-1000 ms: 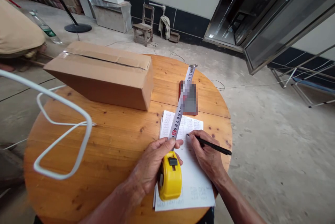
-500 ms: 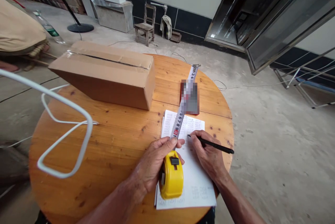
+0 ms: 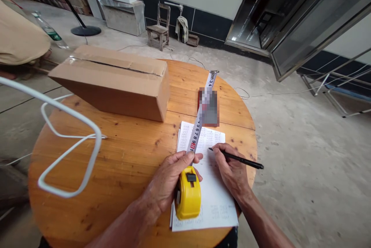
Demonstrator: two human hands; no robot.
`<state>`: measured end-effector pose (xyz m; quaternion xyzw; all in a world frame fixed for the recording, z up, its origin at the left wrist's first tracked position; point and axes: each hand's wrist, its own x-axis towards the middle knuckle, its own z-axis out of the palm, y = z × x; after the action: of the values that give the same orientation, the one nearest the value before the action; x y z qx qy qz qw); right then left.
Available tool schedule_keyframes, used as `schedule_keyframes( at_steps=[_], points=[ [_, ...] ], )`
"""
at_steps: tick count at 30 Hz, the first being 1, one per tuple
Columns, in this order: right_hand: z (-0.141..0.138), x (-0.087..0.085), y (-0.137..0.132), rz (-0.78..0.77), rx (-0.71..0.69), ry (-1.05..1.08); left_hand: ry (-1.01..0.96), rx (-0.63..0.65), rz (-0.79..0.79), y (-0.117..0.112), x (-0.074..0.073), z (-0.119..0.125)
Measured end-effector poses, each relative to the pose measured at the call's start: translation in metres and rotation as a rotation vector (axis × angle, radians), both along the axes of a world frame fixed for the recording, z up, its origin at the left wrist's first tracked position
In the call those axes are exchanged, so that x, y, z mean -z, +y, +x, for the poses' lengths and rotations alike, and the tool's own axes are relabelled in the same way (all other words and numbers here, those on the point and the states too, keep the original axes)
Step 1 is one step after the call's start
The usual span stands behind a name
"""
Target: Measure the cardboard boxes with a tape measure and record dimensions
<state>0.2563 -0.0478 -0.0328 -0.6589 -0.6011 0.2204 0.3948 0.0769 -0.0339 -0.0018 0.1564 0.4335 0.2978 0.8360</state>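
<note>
My left hand (image 3: pixel 171 176) grips a yellow tape measure (image 3: pixel 189 197), its thumb pressing on the blade near the 20 mark. The drawn-out white blade (image 3: pixel 197 128) reaches away from me over the paper and past a blurred flat object (image 3: pixel 213 112) with a reddish edge. At the far end of the blade is a metal hook (image 3: pixel 213 72). In my right hand (image 3: pixel 232 169) is a black pen (image 3: pixel 243 160), held as for writing, with its tip at the paper. The sheets of paper (image 3: pixel 217 190) carry rows of handwritten figures and lie partly under both hands.
On the round wooden table (image 3: pixel 130 155) a closed cardboard box (image 3: pixel 116 85) stands at the back left. A white bent tube (image 3: pixel 92 155) rises at the left. Beyond are a small wooden chair (image 3: pixel 158 29), a plastic bottle (image 3: pixel 50 31) and a metal rack (image 3: pixel 333 82).
The pen in my right hand has tilted slightly, its back end shifting right and its tip up a little. My left hand keeps its hold on the tape measure; the whole view has shifted slightly.
</note>
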Motion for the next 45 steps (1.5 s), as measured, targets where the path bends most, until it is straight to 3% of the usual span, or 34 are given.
schedule_keyframes(
  at_steps=[23,31,39,45],
  points=[
    [-0.0037,-0.0025,0.004,0.041,-0.026,-0.048,-0.013,-0.007,0.007,-0.0006,0.0015,-0.0002],
    [-0.0023,-0.002,0.0017,-0.031,0.001,0.05,-0.007,-0.01,0.008,-0.0008,-0.0003,0.0],
    [-0.0027,-0.0019,0.005,0.028,-0.049,-0.028,-0.014,0.0,0.033,0.0007,0.0019,-0.0001],
    [0.0019,0.0017,0.0007,0.018,0.064,0.046,0.012,0.005,0.021,-0.0002,-0.0008,0.0]
  ],
)
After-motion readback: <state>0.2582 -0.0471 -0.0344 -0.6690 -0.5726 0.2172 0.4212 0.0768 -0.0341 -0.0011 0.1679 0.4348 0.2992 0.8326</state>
